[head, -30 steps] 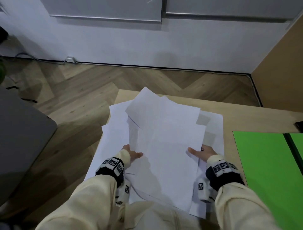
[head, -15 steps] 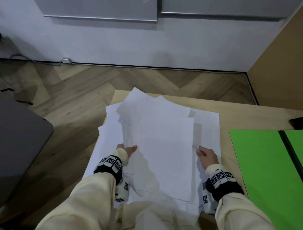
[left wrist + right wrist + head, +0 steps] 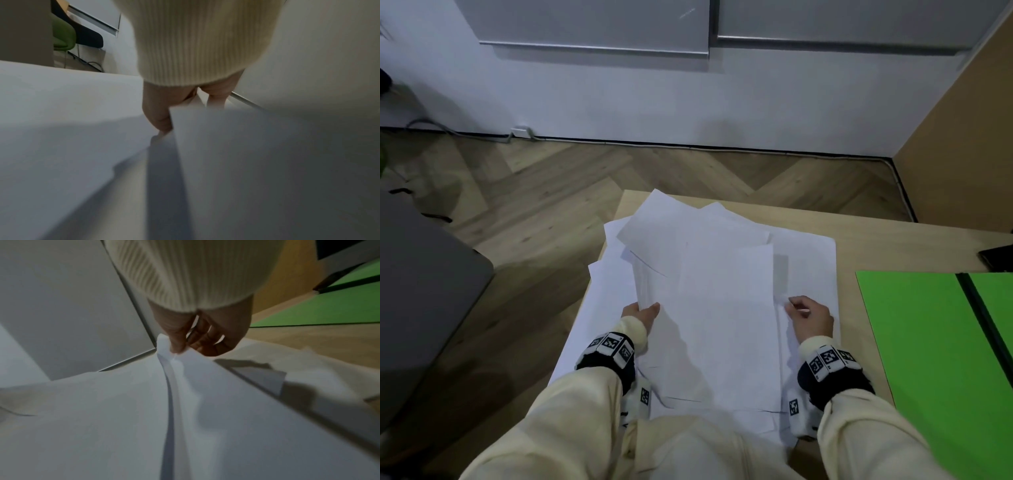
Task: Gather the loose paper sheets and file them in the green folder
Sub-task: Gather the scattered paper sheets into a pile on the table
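Observation:
Several white paper sheets [image 3: 705, 308] lie overlapped at the left end of the wooden table [image 3: 876, 246]. My left hand [image 3: 642, 313] holds the left edge of the raised top sheets [image 3: 236, 146], thumb on top and fingers underneath. My right hand [image 3: 808, 315] pinches the right edge of a sheet [image 3: 185, 369] between thumb and curled fingers [image 3: 205, 337]. The open green folder [image 3: 935, 359] lies flat on the table to the right of the sheets, also seen in the right wrist view as a green folder [image 3: 329, 308].
A dark flat object [image 3: 998, 257] sits at the table's far right edge. A grey surface [image 3: 421, 291] stands to the left, across a gap of wooden floor [image 3: 534, 205]. A green and black chair [image 3: 68, 35] is off to the left.
My right hand slid from flat on the sheets to the right edge and curled into a pinch. The top sheets shifted left and squared up slightly. My left hand kept its hold.

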`<state>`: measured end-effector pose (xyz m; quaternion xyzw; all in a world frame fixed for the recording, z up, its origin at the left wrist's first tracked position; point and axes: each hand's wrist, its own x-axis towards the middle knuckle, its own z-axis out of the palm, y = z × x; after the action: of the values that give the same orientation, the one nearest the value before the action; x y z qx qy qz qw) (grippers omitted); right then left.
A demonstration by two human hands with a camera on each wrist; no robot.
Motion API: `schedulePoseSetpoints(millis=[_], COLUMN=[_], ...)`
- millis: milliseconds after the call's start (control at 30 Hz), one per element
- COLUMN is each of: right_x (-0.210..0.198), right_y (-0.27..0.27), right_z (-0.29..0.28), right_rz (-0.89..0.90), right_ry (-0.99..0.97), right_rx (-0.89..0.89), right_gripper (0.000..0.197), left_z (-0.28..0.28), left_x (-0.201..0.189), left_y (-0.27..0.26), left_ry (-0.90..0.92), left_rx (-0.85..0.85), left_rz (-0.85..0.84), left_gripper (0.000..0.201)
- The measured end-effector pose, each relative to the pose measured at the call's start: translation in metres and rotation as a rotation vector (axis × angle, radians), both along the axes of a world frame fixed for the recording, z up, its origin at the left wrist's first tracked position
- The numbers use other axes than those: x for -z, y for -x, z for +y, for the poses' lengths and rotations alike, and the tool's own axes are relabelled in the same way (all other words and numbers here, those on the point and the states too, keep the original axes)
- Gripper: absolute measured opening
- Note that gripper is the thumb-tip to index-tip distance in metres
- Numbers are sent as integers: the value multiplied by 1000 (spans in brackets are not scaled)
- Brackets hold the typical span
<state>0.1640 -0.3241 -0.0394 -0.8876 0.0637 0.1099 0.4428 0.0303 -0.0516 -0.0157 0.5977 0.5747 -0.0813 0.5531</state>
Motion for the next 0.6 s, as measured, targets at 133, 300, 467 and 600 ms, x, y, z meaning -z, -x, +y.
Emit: schedulePoseSetpoints(millis=[133,300,467,600], right_x=[-13,-17,-18,2], right_y=[-6,-2,4,20], right_z=[-5,-21,-35,-19], right_rz=[-171,-141,-111,255], right_ry=[74,116,21,-100], right_rx=[186,197,589,232], right_gripper=[17,22,25,10], left_z=[2,5,11,6], left_x=[3,2,1,0], left_y=[2,0,-1,0], left_ry=[4,12,8,4], left_rx=[-39,-7,88,22], left_rz=[-12,25,99,46], left_gripper=[42,41,38,30])
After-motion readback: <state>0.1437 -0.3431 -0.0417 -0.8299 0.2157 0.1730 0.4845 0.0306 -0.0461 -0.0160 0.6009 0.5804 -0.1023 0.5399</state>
